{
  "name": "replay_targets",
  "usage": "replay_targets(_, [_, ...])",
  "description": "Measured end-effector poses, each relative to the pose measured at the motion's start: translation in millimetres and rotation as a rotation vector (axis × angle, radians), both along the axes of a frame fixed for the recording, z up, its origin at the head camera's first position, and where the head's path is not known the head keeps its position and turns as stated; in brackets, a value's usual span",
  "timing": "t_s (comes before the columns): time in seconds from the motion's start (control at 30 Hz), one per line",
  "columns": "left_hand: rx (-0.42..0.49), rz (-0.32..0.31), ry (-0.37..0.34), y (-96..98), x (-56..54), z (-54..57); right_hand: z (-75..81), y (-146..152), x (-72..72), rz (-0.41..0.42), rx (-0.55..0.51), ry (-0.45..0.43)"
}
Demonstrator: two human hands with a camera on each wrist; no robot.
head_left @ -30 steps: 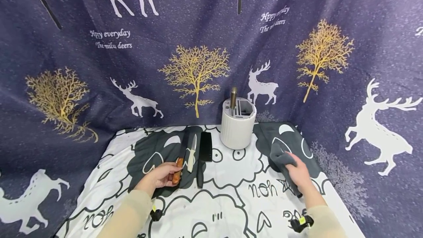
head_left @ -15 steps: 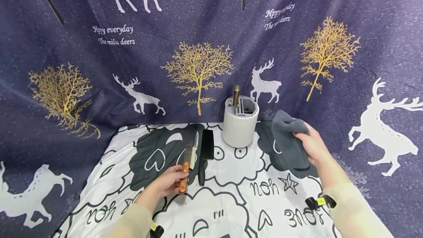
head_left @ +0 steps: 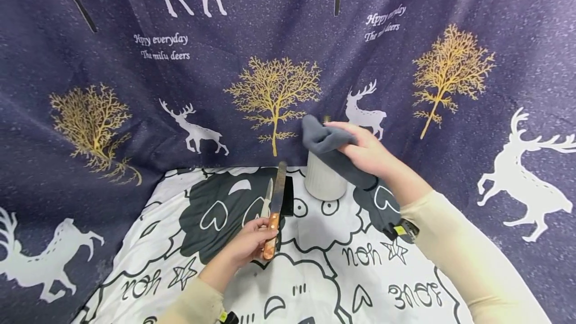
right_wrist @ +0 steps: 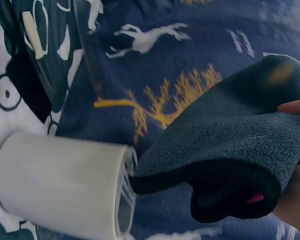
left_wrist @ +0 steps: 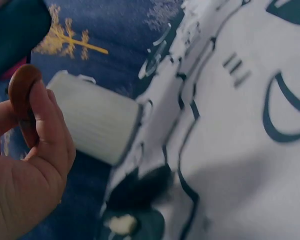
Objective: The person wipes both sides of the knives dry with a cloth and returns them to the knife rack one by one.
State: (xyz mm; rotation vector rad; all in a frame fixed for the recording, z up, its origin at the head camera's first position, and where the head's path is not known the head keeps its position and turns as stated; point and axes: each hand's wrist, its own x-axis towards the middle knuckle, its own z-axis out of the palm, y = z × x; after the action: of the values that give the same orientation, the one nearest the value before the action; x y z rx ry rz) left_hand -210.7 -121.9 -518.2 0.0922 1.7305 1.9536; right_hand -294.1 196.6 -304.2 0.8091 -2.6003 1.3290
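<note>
My left hand (head_left: 249, 243) grips a knife by its brown wooden handle (head_left: 271, 236), the long blade (head_left: 280, 189) pointing up and away. In the left wrist view the thumb and fingers close round that handle (left_wrist: 26, 97). A folded dark grey cloth (head_left: 330, 151) is in my right hand (head_left: 369, 150), raised in front of the white ribbed knife holder (head_left: 325, 184). Cloth and hand hide the holder's top in the head view. In the right wrist view the cloth (right_wrist: 225, 145) hangs beside the holder's slotted top, apart from the knife.
Left of the holder lie a small knife with a cream handle (head_left: 266, 206) and a black cleaver (head_left: 289, 199), partly hidden behind the held knife. A brown handle (head_left: 326, 119) stands up from the holder. A printed dark curtain (head_left: 202, 89) hangs right behind the cloth-covered table (head_left: 315, 234).
The left hand has lifted the knife off the table and moved it right and nearer. The right hand has raised the cloth and carried it left to the front of the holder.
</note>
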Motion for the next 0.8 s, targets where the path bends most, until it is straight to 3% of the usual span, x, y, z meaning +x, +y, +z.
replay_targets(0.2, [0.025,-0.012,0.019,14.5,2.0,13.9,-15.8,-52.8,-7.4,0.054,0.212,0.113])
replay_targets(0.4, [0.042,0.001,0.021,17.9,0.9,15.6,-48.4,-89.5,-5.3,0.22,0.458,0.409])
replay_targets(0.5, [0.045,-0.003,0.011,18.5,0.4,14.1,-67.7,-96.3,-1.0,0.257,0.545,0.497])
replay_targets(0.63, [0.028,-0.004,-0.005,20.6,-1.3,13.7,-88.2,-100.5,6.1,0.311,0.592,0.473])
replay_targets(0.8, [0.01,0.013,-0.007,24.0,-4.3,16.3,-100.8,-106.6,15.6,0.369,0.589,0.374])
